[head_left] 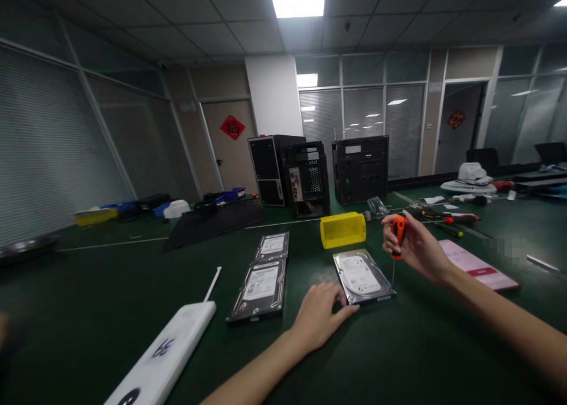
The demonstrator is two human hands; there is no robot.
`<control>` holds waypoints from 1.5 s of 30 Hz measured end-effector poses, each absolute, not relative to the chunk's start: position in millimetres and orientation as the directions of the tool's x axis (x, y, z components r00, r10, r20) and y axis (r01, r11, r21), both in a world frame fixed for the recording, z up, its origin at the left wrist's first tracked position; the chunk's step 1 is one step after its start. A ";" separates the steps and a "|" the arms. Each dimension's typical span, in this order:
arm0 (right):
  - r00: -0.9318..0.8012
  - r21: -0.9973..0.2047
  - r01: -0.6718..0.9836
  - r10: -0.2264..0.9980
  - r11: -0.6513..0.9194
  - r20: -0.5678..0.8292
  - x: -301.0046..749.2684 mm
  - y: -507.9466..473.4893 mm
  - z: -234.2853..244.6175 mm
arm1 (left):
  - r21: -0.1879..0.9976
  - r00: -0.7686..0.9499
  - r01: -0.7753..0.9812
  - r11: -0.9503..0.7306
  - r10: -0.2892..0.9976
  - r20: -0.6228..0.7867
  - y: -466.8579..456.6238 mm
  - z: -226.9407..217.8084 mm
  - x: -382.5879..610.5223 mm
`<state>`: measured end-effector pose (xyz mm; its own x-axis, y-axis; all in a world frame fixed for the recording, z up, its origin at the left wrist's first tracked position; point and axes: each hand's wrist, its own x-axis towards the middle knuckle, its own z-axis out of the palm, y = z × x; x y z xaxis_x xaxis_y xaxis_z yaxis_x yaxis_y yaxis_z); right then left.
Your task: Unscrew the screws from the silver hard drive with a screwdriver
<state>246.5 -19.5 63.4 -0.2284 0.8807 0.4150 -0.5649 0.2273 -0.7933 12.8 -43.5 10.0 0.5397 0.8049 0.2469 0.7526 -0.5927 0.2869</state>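
Observation:
A silver hard drive [361, 275] with a white label lies flat on the green table. At its near left corner my left hand [321, 310] grips the edge, thumb along the front and fingers at the left side. My right hand [403, 245] is wrapped round the orange and black handle of a screwdriver [398, 235]. The screwdriver stands upright, its thin shaft reaching down to the drive's near right corner. Whether the tip sits in a screw is too small to tell. Directly behind the drive stands a yellow plastic bin [343, 230].
Left of my left hand lie two more hard drives, one nearer [261, 287] and one farther [272, 247]. A white power strip-like bar [170, 352] lies front left. Computer cases [361, 169] stand behind; a pink box [478, 266] and hand tools [460, 218] are at right.

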 end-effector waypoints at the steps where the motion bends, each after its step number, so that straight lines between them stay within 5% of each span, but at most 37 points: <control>1: -0.238 -0.804 -0.550 0.881 0.225 0.409 245.9 -20.5 63.1 | 0.287 0.538 0.753 -0.592 0.805 0.249 -44.3 10.1 12.8; 8: -0.145 -0.843 -0.437 0.900 0.314 0.411 243.2 -22.6 62.1 | 0.269 0.536 0.765 -0.585 0.810 0.239 -48.3 13.8 13.0; 45: -0.156 -0.801 -0.492 0.870 0.342 0.467 240.9 -22.6 66.7 | 0.283 0.519 0.783 -0.554 0.832 0.194 -46.4 21.1 15.8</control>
<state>240.9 -22.6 66.7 -0.1560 0.8703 0.4672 -0.4922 0.3416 -0.8007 15.8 -46.4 21.1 0.5192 0.8324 0.1939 0.7827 -0.5542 0.2832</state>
